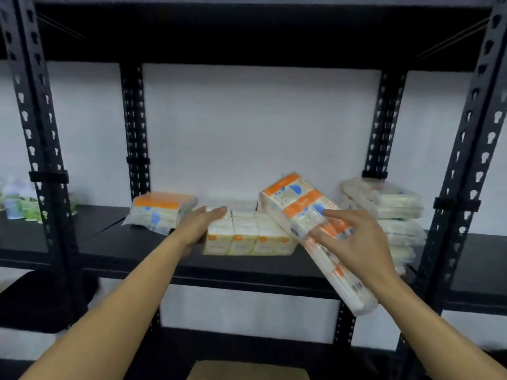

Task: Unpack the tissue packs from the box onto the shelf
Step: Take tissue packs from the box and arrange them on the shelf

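Black metal shelf (142,244) ahead: right hand (354,237) clamps a tilted orange-and-white plastic-wrapped tissue pack (307,215) over its front edge, left hand (204,223) lies open against the standing row of small tissue packs (247,237); best to lower it flat beside them, square to the edge

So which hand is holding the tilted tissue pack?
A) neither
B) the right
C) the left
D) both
B: the right hand grips the tilted pack, which leans on the middle pack, while the left hand rests on that middle pack on the shelf.
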### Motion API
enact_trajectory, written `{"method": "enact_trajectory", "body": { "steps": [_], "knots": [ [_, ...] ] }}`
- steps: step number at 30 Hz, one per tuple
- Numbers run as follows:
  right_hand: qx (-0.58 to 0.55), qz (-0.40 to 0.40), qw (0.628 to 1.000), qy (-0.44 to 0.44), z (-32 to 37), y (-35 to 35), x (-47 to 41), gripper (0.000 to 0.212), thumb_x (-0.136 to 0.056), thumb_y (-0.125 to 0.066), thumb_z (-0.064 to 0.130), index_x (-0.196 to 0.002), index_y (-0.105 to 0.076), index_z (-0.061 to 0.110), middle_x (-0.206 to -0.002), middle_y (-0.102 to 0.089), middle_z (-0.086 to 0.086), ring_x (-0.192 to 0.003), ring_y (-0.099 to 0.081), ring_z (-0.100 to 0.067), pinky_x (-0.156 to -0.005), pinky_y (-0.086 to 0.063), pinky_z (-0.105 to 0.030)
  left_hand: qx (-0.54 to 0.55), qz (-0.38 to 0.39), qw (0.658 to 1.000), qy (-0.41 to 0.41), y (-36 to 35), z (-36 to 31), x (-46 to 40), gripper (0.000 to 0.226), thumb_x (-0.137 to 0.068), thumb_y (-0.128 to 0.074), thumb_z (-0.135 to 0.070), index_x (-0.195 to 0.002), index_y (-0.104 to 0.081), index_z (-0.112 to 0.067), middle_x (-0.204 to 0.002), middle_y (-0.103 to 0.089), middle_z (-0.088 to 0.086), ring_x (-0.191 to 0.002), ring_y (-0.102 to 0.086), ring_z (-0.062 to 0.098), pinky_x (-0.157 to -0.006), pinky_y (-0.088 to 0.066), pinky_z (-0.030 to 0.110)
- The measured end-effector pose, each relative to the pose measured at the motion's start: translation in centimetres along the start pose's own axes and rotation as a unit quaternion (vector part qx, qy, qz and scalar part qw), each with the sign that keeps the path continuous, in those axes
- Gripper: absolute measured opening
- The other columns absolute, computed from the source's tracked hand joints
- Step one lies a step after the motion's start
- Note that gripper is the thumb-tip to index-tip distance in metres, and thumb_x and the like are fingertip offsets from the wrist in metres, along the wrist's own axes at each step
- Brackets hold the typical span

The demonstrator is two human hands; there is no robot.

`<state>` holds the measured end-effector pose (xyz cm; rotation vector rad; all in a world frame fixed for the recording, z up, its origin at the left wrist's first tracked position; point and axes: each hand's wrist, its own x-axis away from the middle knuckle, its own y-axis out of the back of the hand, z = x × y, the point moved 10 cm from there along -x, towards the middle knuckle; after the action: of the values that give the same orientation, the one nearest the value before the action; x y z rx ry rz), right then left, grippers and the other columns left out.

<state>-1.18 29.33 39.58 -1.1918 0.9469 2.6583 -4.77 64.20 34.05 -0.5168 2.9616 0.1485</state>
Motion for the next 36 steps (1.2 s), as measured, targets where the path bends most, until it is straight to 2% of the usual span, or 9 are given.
{"method": "enact_trajectory", "body": {
  "steps": [3, 5, 7, 11, 21, 25, 29, 32, 36],
  "knots": [
    [0.03, -0.016, 0.999, -0.017, -1.4, -0.5, -1.7, 0.057, -0.062, -0.068, 0.073, -0.11, -0.071, 0.042, -0.114, -0.066, 0.01, -0.105, -0.06, -0.012, -0.093, -0.049, -0.046, 0.025, 0.031, 0.998, 0.039, -1.6, 1.2, -3.0, 0.065, -0.08, -0.073, -0.05, -0.129, -0.053, -0.01, -0.126, -0.066, 0.006, -0.106, -0.068, 0.026, -0.1, -0.049, 0.048],
    [0.04, -0.019, 0.999, -0.029, -2.3, -1.0, -2.7, 0.059, -0.061, -0.066, 0.074, -0.111, -0.07, 0.043, -0.114, -0.066, 0.011, -0.107, -0.06, -0.014, -0.093, -0.049, -0.049, 0.03, 0.023, 0.998, 0.048, -2.6, 1.6, -4.3, 0.033, -0.091, -0.066, -0.04, -0.109, -0.053, -0.016, -0.117, -0.064, -0.006, -0.096, -0.066, 0.02, -0.089, -0.052, 0.038],
    [0.05, -0.02, 0.998, -0.036, -3.1, -1.5, -3.3, 0.06, -0.061, -0.065, 0.075, -0.112, -0.069, 0.043, -0.115, -0.066, 0.011, -0.108, -0.06, -0.015, -0.093, -0.049, -0.049, 0.02, 0.031, 0.998, 0.06, -3.4, 2.8, -5.7, 0.019, -0.094, -0.06, -0.038, -0.099, -0.056, -0.02, -0.106, -0.068, -0.005, -0.088, -0.065, 0.015, -0.076, -0.051, 0.033],
    [0.08, -0.017, 0.996, -0.046, -4.5, -2.4, -4.3, 0.058, -0.062, -0.065, 0.074, -0.111, -0.07, 0.043, -0.114, -0.067, 0.011, -0.107, -0.06, -0.014, -0.091, -0.049, -0.048, 0.01, 0.036, 0.993, 0.108, -3.7, 6.0, -7.9, 0.035, -0.092, -0.062, -0.045, -0.109, -0.068, -0.015, -0.101, -0.076, 0.009, -0.097, -0.071, 0.028, -0.088, -0.054, 0.042],
    [0.089, 0.002, 0.993, -0.077, -6.3, -5.1, -5.7, 0.062, -0.059, -0.062, 0.075, -0.112, -0.07, 0.042, -0.112, -0.067, 0.009, -0.103, -0.06, -0.016, -0.092, -0.05, -0.047, -0.019, 0.044, 0.99, 0.13, -3.8, 9.1, -10.2, 0.036, -0.091, -0.063, -0.044, -0.116, -0.069, -0.018, -0.108, -0.075, 0.002, -0.105, -0.068, 0.022, -0.102, -0.047, 0.043],
    [0.075, 0.009, 0.993, -0.086, -6.2, -5.8, -6.0, 0.065, -0.059, -0.06, 0.077, -0.113, -0.069, 0.043, -0.114, -0.066, 0.01, -0.105, -0.06, -0.016, -0.094, -0.049, -0.048, -0.059, 0.047, 0.989, 0.129, -3.2, 9.5, -10.9, 0.039, -0.088, -0.066, -0.045, -0.115, -0.07, -0.018, -0.105, -0.076, 0.001, -0.102, -0.069, 0.02, -0.099, -0.05, 0.042],
    [0.07, 0.005, 0.994, -0.085, -5.8, -5.7, -6.2, 0.065, -0.058, -0.06, 0.076, -0.113, -0.069, 0.043, -0.113, -0.065, 0.01, -0.105, -0.06, -0.018, -0.093, -0.049, -0.05, -0.181, -0.009, 0.982, 0.057, -2.4, 6.8, -11.9, 0.03, -0.092, -0.06, -0.044, -0.101, -0.071, -0.017, -0.103, -0.072, -0.001, -0.099, -0.066, 0.019, -0.097, -0.049, 0.041],
    [0.074, -0.004, 0.994, -0.081, -5.1, -5.1, -6.7, 0.066, -0.059, -0.059, 0.077, -0.114, -0.068, 0.043, -0.113, -0.065, 0.009, -0.106, -0.059, -0.018, -0.093, -0.049, -0.05, -0.282, -0.061, 0.957, -0.025, -3.4, 2.8, -11.9, 0.023, -0.091, -0.058, -0.048, -0.101, -0.067, -0.029, -0.109, -0.066, -0.009, -0.105, -0.059, 0.015, -0.099, -0.046, 0.043],
    [0.077, -0.017, 0.994, -0.077, -3.7, -4.6, -7.3, 0.067, -0.06, -0.058, 0.077, -0.116, -0.068, 0.043, -0.113, -0.064, 0.008, -0.108, -0.057, -0.018, -0.095, -0.048, -0.049, -0.23, -0.034, 0.967, -0.1, -9.1, -1.7, -9.8, 0.031, -0.097, -0.047, -0.048, -0.11, -0.064, -0.026, -0.111, -0.067, -0.005, -0.099, -0.061, 0.012, -0.089, -0.047, 0.035]
  ]
}}
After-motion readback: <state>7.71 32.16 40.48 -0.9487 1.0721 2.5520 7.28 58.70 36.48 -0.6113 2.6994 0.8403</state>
